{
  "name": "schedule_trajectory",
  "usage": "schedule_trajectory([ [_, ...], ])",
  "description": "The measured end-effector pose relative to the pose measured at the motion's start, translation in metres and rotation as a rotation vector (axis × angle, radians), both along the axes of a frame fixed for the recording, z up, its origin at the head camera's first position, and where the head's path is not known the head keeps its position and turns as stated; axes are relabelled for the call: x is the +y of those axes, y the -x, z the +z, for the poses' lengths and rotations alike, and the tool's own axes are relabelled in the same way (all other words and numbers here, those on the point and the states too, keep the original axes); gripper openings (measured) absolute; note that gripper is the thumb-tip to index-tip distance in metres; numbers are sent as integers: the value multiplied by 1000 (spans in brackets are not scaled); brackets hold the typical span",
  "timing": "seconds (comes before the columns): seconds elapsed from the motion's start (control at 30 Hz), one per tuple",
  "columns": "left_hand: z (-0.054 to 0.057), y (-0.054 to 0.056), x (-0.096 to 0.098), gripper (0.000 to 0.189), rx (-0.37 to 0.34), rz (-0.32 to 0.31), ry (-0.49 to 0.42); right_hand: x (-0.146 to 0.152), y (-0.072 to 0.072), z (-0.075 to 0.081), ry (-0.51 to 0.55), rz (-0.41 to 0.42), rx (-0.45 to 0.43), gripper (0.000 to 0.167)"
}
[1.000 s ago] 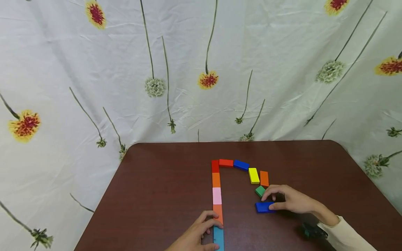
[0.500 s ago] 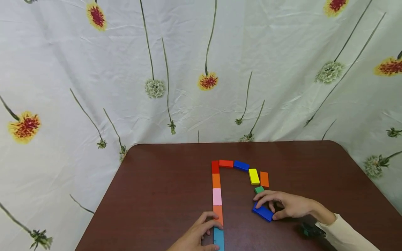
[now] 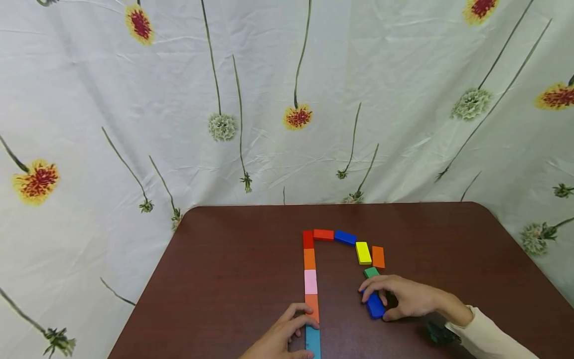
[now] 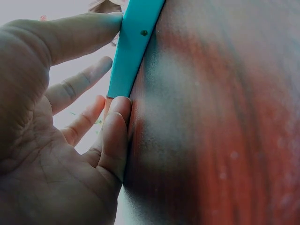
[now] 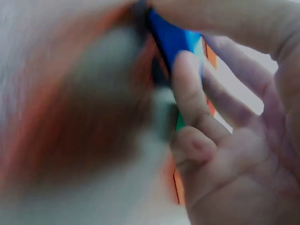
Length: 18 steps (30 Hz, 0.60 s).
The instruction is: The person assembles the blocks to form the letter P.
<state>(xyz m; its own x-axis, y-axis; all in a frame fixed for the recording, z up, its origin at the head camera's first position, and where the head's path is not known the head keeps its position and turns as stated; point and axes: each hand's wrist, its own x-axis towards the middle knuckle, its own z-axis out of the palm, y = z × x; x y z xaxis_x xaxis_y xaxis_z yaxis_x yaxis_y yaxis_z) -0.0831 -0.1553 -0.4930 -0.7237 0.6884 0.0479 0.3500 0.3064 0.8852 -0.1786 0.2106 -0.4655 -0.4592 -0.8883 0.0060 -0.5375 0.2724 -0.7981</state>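
Note:
My right hand (image 3: pixel 405 296) grips a blue block (image 3: pixel 375 305) between the thumb at its near end and fingers at its far end. In the right wrist view the blue block (image 5: pixel 174 37) is partly covered by fingers. Just beyond those fingers a green block (image 3: pixel 371 272) is partly hidden. My left hand (image 3: pixel 287 333) rests loosely bent on the straight row, at the joint of a teal block (image 3: pixel 313 344) and an orange-coral block (image 3: pixel 312 306). In the left wrist view the thumb tip touches the teal block (image 4: pixel 133 47).
The row continues away through a pink block (image 3: pixel 310 281), an orange block (image 3: pixel 309 259) and a dark red block (image 3: pixel 308 239). A red block (image 3: pixel 324 235), blue, yellow (image 3: pixel 363 253) and another orange block (image 3: pixel 378 257) curve rightward on the brown table (image 3: pixel 224 279). Floral cloth (image 3: pixel 269 149) hangs behind.
My right hand has turned the blue block from lying crosswise to pointing more away from me, and shifted slightly left and nearer. The left hand has stayed in place.

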Motion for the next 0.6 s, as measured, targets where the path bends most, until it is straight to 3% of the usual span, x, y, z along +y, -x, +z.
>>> schedule_trajectory([
  [0.13, -1, 0, 0, 40, 20, 0, -2, -10, -1, 2, 35, -168, 106, 37],
  [0.3, 1, 0, 1, 40, -3, 8, 11, -26, -5, 1, 22, -463, 253, 39],
  [0.43, 3, -1, 2, 39, -53, 30, 32, -39, -10, -4, -11, -635, 240, 41],
  [0.6, 5, -2, 2, 39, -94, 42, 40, -54, -14, -7, -20, -731, 199, 44],
])
